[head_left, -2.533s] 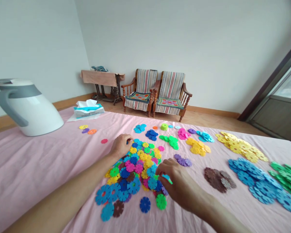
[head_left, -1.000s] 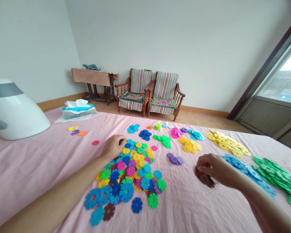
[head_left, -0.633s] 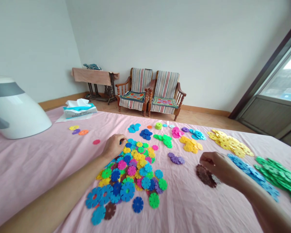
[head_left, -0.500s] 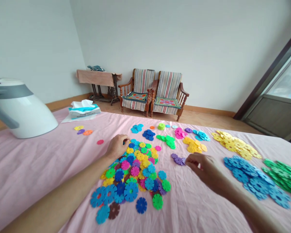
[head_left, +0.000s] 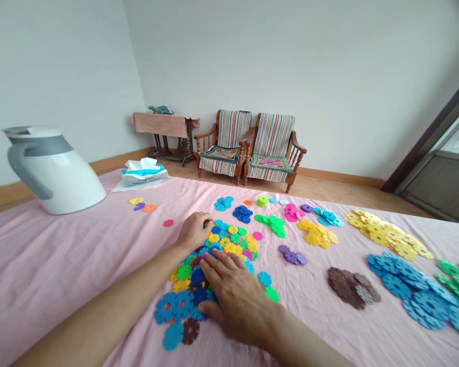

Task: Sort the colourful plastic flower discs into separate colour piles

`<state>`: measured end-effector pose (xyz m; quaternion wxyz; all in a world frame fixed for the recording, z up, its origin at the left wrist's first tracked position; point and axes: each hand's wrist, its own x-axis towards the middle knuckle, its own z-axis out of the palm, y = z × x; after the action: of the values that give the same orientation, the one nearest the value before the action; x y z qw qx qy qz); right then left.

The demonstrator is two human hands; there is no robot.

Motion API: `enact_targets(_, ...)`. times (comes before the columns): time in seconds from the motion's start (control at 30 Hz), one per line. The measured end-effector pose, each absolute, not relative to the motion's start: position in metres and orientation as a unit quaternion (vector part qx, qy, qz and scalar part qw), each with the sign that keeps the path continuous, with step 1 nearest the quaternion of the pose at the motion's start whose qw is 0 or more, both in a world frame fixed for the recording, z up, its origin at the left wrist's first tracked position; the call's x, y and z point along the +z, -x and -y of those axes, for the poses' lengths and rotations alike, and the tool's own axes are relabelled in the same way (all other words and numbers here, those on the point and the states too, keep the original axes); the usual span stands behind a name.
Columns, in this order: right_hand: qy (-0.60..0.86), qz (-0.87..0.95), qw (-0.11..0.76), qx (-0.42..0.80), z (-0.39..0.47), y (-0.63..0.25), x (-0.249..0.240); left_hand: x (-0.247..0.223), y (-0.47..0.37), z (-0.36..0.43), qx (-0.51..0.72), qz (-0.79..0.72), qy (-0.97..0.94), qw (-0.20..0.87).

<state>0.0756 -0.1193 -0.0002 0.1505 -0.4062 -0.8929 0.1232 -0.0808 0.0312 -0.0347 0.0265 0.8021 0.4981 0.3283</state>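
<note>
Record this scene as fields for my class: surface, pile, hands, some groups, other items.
Surface: pink cloth
Pile: mixed-colour flat notched round discs
Left hand: curled at the pile's far left
Right hand: palm down on the pile
Some groups: purple cluster, large blue heap, large yellow heap
Other items: white-and-grey jug, white-and-blue tissue pack

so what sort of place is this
Probably a living room in a home: two wooden armchairs with striped covers, what looks like a draped treadle sewing machine, and a white-and-grey jug on pink cloth.
</note>
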Motion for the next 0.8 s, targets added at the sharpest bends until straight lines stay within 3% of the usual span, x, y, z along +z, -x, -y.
enact_targets(0.4, 0.490, 0.861, 0.120, 0.068, 0.131, -0.117, 0.003, -0.035, 0.081, -0.032, 0.329, -0.499, -0.801, 0.033)
enact_targets(0.8, 0.512, 0.830, 0.206, 0.084, 0.115, -0.091, 0.000, -0.036, 0.082, -0.032, 0.326, -0.496, -0.805, 0.029)
